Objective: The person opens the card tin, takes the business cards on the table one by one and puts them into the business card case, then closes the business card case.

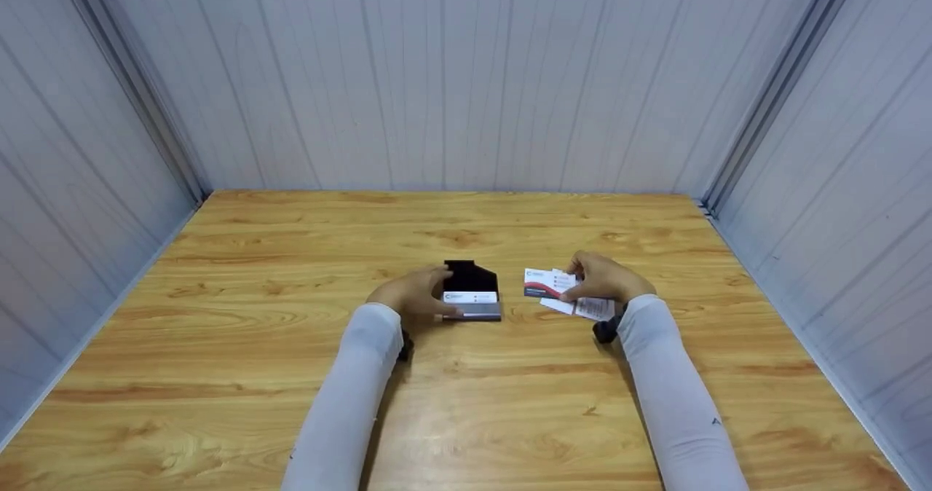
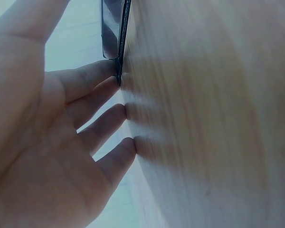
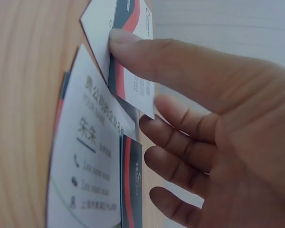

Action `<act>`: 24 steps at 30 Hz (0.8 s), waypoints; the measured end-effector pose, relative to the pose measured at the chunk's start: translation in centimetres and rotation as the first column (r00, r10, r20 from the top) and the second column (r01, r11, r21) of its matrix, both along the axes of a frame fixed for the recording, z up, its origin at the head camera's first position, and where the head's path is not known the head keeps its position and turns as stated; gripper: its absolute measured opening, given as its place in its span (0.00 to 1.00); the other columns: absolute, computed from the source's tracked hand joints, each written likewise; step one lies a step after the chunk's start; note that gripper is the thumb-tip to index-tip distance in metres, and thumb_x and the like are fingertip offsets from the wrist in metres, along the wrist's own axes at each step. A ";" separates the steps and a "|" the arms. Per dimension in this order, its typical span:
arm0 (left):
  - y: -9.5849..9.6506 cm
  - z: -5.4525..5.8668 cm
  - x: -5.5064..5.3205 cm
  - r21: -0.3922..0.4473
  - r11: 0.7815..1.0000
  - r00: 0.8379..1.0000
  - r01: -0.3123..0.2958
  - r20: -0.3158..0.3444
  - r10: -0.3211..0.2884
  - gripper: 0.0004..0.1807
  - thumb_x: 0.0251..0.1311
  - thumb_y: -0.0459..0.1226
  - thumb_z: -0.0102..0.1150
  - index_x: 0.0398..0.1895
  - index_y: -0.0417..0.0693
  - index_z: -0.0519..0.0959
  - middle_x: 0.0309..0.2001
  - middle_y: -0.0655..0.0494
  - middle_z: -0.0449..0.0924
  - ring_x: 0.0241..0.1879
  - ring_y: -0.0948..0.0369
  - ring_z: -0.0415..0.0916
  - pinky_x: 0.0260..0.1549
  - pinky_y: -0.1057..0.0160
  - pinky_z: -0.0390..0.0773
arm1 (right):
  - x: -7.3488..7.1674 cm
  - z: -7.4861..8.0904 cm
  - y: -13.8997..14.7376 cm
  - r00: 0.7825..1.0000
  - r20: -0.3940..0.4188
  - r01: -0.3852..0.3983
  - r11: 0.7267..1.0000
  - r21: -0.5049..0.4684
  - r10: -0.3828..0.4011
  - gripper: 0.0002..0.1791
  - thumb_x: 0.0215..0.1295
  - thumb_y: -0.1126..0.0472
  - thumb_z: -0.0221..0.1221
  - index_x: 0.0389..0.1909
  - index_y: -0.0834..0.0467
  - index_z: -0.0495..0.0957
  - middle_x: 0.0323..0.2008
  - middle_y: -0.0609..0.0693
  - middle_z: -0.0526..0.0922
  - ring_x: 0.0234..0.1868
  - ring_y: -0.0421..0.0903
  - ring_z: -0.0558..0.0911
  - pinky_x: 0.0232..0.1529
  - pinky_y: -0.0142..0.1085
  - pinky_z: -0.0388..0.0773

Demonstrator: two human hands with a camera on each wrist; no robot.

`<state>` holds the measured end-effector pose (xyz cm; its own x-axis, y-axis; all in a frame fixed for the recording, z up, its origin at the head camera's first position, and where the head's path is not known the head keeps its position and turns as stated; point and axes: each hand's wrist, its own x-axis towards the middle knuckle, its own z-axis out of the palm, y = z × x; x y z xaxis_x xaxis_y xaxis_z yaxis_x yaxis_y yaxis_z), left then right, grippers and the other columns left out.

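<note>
A dark business card holder [image 1: 472, 309] stands on the table with its black lid raised and a white business card [image 1: 470, 297] in its grey front pocket. My left hand [image 1: 416, 291] holds its left side, thumb at the front pocket and fingers by the lid. In the left wrist view, the fingertips [image 2: 128, 145] reach down to the tabletop beside the case edge. Between thumb and fingers, my right hand [image 1: 606, 278] pinches a white business card with a red and dark wave [image 1: 542, 284]. Under it lie several loose business cards [image 3: 88, 156], partly overlapping, printed with text.
The wood-grain table [image 1: 466, 418] runs back to a pale panelled wall [image 1: 466, 76]. Panelled walls also close off the left and right sides. A dark wrist strap [image 1: 606, 331] shows at the right wrist.
</note>
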<state>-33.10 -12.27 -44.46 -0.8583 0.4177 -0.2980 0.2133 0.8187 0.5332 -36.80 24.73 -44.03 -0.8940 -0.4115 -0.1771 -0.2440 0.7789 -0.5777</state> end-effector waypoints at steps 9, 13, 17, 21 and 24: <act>0.0 -0.1 0.1 -0.003 1.000 1.000 0.002 -0.011 -0.002 0.52 0.59 0.60 0.66 0.81 0.54 0.54 0.80 0.53 0.47 0.77 0.50 0.45 0.72 0.47 0.51 | -0.3 -0.4 0.2 0.999 0.000 -0.044 0.996 -0.075 0.044 0.23 0.64 0.59 0.68 0.57 0.60 0.74 0.45 0.58 0.77 0.43 0.52 0.76 0.45 0.45 0.74; -0.1 -0.1 0.3 0.008 1.000 1.000 -0.003 -0.008 0.003 0.51 0.59 0.60 0.67 0.81 0.55 0.54 0.79 0.53 0.48 0.77 0.50 0.46 0.72 0.46 0.52 | -0.4 -0.6 0.3 1.000 -0.006 -0.027 0.992 -0.126 0.026 0.15 0.70 0.63 0.60 0.55 0.62 0.76 0.41 0.57 0.79 0.40 0.50 0.77 0.42 0.41 0.74; -0.1 -0.2 0.2 0.017 1.000 1.000 0.007 -0.002 -0.007 0.51 0.60 0.59 0.66 0.81 0.54 0.53 0.80 0.52 0.47 0.77 0.49 0.46 0.72 0.46 0.52 | -0.4 -0.7 0.4 1.000 0.002 -0.002 0.984 -0.177 0.002 0.12 0.75 0.64 0.54 0.55 0.63 0.75 0.42 0.57 0.79 0.41 0.50 0.77 0.42 0.39 0.73; 0.0 -0.2 0.0 0.020 1.000 1.000 0.021 0.000 -0.021 0.51 0.61 0.58 0.66 0.81 0.52 0.53 0.80 0.51 0.46 0.77 0.49 0.45 0.72 0.46 0.52 | -0.4 -0.6 0.5 0.999 0.035 0.016 0.969 -0.248 -0.007 0.13 0.76 0.64 0.51 0.55 0.64 0.75 0.45 0.59 0.78 0.43 0.50 0.78 0.43 0.39 0.76; 0.0 -0.2 -0.1 0.016 1.000 1.000 0.023 0.000 -0.023 0.51 0.60 0.59 0.66 0.81 0.52 0.53 0.80 0.51 0.46 0.77 0.49 0.46 0.72 0.46 0.52 | -0.4 -0.5 0.5 0.998 0.061 0.017 0.954 -0.298 0.001 0.13 0.77 0.64 0.50 0.55 0.65 0.75 0.48 0.60 0.78 0.45 0.51 0.78 0.44 0.39 0.77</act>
<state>-33.16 -12.28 -44.65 -0.8486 0.4416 -0.2914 0.2316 0.8052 0.5458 -37.20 25.19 -44.51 -0.8892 -0.4463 -0.1004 -0.1963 0.5704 -0.7976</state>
